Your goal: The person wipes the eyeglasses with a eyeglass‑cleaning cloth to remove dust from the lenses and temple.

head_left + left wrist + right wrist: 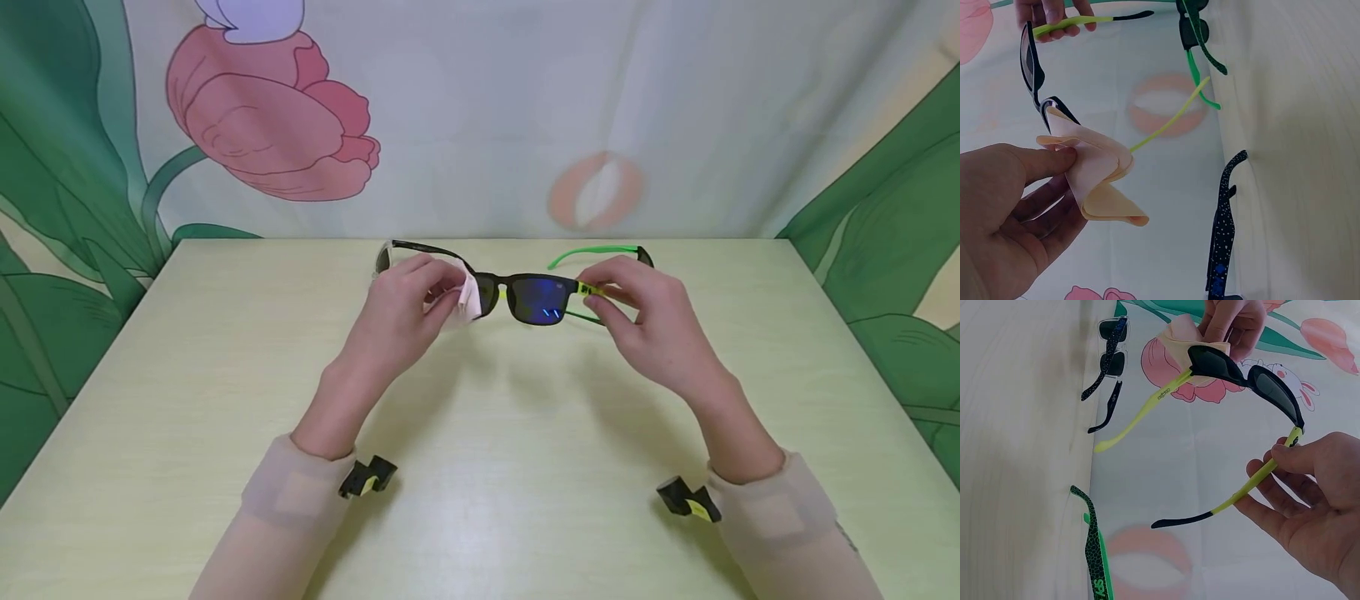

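Observation:
Black-framed sunglasses [538, 300] with blue-tinted lenses and yellow-green temples are held above the table. Between thumb and fingers, my right hand [652, 321] pinches one temple [1254, 478] near its hinge. At the other end, my left hand [401, 308] pinches a folded pale pink cloth [1100, 162] against the lens on that side. The cloth covers the outer part of that lens in the head view. Both temples are unfolded; in the right wrist view the far one points toward the table side.
Behind the left hand lie clear-framed sunglasses [1110, 365] with dark speckled temples. Another pair of sunglasses [600, 249] with green temples lies behind the right hand. Both are near the back edge of the pale table [495, 467]. A printed curtain [465, 117] hangs behind it.

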Tool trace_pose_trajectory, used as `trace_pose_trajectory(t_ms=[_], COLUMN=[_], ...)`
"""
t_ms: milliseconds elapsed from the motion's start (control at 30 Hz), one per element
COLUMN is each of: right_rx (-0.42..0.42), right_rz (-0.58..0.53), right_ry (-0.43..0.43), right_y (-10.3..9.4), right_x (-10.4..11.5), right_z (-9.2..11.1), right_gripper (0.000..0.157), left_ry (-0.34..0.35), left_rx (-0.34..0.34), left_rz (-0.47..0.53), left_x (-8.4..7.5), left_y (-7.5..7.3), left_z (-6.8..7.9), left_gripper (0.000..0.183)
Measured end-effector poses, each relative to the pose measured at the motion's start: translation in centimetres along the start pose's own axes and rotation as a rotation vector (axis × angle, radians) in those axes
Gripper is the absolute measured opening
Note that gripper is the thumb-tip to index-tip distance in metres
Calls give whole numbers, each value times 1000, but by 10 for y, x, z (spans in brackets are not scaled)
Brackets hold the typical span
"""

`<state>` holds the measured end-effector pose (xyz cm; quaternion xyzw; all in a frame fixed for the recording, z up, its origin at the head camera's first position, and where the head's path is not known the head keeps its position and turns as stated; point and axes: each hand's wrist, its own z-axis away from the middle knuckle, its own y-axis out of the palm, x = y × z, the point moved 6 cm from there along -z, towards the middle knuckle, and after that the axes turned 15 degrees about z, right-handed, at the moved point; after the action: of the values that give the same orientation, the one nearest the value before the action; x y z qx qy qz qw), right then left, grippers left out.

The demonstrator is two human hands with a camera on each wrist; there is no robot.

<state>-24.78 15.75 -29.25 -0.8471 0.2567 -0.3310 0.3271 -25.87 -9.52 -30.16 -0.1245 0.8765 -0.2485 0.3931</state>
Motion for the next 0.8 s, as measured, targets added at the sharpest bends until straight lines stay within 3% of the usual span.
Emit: trace_pose_trajectory(t_ms=[400, 800], right_rx=[-9, -8], right_rz=[-35, -2], right_ry=[3, -27], right_y=[-1, 4], right_x=[0, 2], right_z=[-2, -6], right_gripper=[24, 25], left_ry=[-62, -62], left_rx=[45, 78], left_rz=[-6, 14], left_x=[17, 13], left_y=[-5, 0], left_z=[-2, -8], left_gripper=[13, 10])
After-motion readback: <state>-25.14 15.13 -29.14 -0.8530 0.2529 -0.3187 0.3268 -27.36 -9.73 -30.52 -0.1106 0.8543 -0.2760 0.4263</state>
